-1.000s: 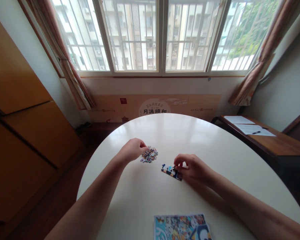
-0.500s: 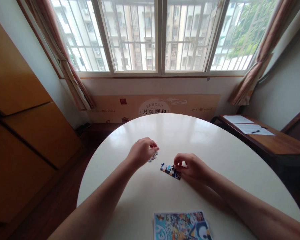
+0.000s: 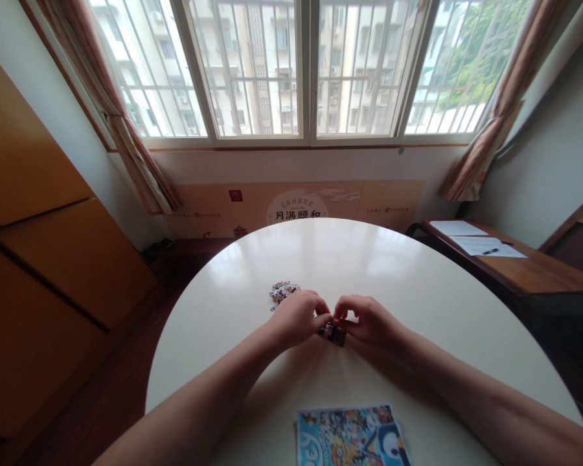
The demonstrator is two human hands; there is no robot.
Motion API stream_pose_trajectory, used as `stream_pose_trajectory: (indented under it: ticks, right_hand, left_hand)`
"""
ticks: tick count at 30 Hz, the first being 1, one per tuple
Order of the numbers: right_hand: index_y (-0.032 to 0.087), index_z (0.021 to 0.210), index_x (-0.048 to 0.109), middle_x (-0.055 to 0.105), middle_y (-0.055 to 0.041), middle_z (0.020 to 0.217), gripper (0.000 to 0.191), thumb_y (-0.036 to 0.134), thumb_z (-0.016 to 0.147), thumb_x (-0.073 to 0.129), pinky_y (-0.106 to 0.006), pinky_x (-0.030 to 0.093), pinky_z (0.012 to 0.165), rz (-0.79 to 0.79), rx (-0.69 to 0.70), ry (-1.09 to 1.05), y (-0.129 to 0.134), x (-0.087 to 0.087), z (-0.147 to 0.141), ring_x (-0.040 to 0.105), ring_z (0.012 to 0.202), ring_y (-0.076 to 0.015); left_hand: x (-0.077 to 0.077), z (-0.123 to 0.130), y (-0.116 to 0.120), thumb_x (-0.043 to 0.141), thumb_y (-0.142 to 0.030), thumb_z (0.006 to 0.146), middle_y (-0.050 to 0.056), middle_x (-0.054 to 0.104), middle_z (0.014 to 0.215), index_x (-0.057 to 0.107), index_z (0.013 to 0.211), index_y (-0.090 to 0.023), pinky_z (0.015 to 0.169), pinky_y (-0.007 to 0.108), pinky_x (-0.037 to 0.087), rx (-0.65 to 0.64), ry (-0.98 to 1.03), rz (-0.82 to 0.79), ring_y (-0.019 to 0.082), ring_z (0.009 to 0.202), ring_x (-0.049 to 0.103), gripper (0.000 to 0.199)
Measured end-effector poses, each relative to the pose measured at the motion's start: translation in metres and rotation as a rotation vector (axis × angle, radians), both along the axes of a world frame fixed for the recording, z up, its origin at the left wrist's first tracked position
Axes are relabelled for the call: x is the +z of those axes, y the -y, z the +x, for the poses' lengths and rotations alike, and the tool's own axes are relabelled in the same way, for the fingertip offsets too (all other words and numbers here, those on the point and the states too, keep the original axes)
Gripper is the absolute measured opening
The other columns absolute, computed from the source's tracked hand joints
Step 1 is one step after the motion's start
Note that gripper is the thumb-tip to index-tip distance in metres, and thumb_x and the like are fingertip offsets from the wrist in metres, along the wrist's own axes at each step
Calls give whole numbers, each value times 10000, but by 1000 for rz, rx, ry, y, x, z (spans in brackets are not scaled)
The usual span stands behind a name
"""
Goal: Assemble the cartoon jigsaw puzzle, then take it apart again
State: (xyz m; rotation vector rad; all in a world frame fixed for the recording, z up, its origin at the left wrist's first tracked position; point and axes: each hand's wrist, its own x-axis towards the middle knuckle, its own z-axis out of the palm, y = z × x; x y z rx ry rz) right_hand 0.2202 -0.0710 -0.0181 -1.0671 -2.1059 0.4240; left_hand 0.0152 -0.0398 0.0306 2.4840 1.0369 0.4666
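A small joined section of jigsaw puzzle (image 3: 333, 334) lies on the white round table, partly covered by my fingers. My left hand (image 3: 301, 316) is closed in a pinch at its upper left edge, on a puzzle piece mostly hidden by the fingertips. From the other side my right hand (image 3: 369, 318) pinches the section's upper right edge, thumb and forefinger nearly meeting the left fingertips. Behind my left hand sits a heap of loose puzzle pieces (image 3: 282, 292), partly covered by that hand.
A colourful printed picture sheet (image 3: 347, 437) lies near the table's (image 3: 214, 285) front, cut off by the frame. To the right stands a wooden desk (image 3: 554, 265) with papers (image 3: 486, 246) and a pen. Wooden cabinets (image 3: 43, 259) line the left; a barred window is ahead.
My left hand has moved from the loose pieces rightward and nearer, to the joined section. The heap now shows more fully. My right hand stays at the section with little movement.
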Motion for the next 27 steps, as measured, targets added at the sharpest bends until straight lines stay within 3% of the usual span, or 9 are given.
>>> stream_pose_trajectory:
  ticks: [6, 10, 13, 16, 20, 27]
  right_hand:
    - [215, 827, 622, 691, -11, 814, 53, 193, 792, 656, -272, 470, 696, -17, -9, 9, 1, 2, -1, 628, 745, -163]
    - [223, 1143, 596, 688, -79, 1093, 378, 219, 776, 687, -369, 497, 879, 12, -22, 21, 2, 1, 0, 643, 998, -234]
    - [240, 1393, 460, 602, -136, 1324, 664, 277, 782, 717, -474, 438, 1020, 47, -28, 47, 0, -3, 2, 568, 1207, -302]
    - [270, 1494, 357, 503, -148, 1452, 800, 327, 790, 733, -531, 381, 1083, 21, -55, 87, -2, -9, 4, 478, 1320, -335]
    - [279, 1524, 329, 444, -141, 1509, 832, 337, 795, 728, -570, 333, 1121, -62, -72, 131, -4, -10, 9, 384, 1399, -354]
    - [296, 1494, 401, 470, -110, 1500, 753, 339, 815, 723, -571, 298, 1150, -161, -45, 232, 0, 12, 22, 321, 1442, -346]
  left_hand:
    - [-3, 2, 0, 633, -238, 803, 30, 715, 806, 764, 744, -206, 761, 288, 450, -5, -9, 8, 187, 771, 649, 147]
    - [-4, 2, -2, 635, -230, 789, 31, 717, 827, 760, 738, -206, 782, 292, 454, 7, 4, 0, 191, 792, 650, 137]
    - [-5, 2, -3, 633, -241, 792, 34, 720, 826, 752, 733, -202, 785, 297, 457, 20, 16, 0, 197, 802, 649, 138]
    - [-5, 2, -4, 632, -255, 801, 43, 725, 843, 750, 746, -199, 793, 299, 463, 33, 16, 12, 204, 816, 649, 142]
    - [6, -9, -11, 612, -294, 835, 50, 734, 874, 762, 798, -201, 767, 298, 466, 112, -21, 26, 210, 817, 652, 181]
    - [36, -46, -34, 580, -333, 849, 52, 745, 801, 759, 845, -173, 630, 271, 436, 375, -70, -51, 197, 717, 654, 240]
